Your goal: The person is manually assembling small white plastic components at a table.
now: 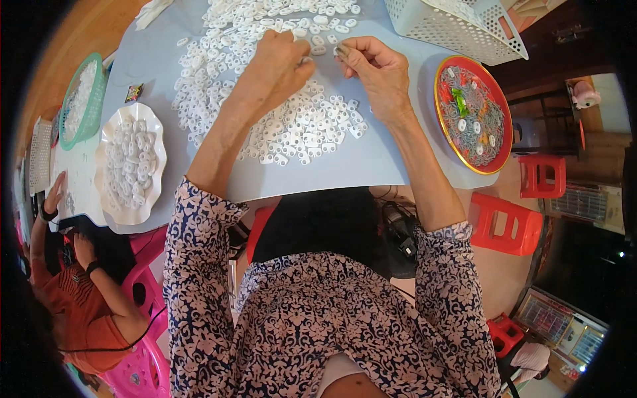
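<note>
My left hand (282, 69) is over the heap of small white plastic pieces (305, 129), with its fingers curled in. Whatever those fingers hold is hidden under the hand. To its right, my right hand (379, 71) pinches thumb against forefinger at a small white plastic piece (337, 51), which shows only in part. The loose pieces are rounded, with two holes each, and spread over the grey table (325, 176). Some oval ones lie between and beyond my hands.
On the right stands a red round tray (505, 126) of thin grey metal parts, near a white perforated basket (458, 30). A scalloped white dish (159, 162) of white pieces stands left, by a green basket (96, 109). A person in orange (99, 312) sits at the left.
</note>
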Motion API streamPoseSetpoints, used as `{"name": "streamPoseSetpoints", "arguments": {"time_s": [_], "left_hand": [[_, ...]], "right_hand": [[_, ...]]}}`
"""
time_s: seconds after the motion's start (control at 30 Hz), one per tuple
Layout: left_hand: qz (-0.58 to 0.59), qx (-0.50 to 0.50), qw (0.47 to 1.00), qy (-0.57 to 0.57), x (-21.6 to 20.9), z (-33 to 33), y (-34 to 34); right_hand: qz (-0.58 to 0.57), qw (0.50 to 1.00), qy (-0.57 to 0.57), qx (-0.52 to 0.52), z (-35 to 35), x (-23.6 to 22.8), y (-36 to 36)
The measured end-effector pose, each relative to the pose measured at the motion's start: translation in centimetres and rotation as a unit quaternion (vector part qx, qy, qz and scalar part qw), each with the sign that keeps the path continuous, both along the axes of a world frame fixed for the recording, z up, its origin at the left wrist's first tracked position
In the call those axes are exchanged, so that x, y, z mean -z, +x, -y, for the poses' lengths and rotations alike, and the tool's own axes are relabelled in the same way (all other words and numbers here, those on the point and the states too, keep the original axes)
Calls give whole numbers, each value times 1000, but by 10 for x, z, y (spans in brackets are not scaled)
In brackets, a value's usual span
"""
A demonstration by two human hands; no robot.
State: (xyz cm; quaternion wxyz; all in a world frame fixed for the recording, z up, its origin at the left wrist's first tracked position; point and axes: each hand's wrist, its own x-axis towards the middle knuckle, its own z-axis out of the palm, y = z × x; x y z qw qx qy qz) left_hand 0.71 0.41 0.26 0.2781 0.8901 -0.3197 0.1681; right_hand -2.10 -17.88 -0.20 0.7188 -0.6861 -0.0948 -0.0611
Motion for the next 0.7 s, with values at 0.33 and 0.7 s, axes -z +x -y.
{"name": "streamPoseSetpoints", "arguments": {"time_s": [0.33,0.7], "left_hand": [[-7,11,1000,-9,9,2,-4],[-35,2,997,-73,-4,7,-8]], "right_hand": [[-11,1000,0,-20,-2,-2,-1],[-5,1000,11,-14,0,0,-1]]}}
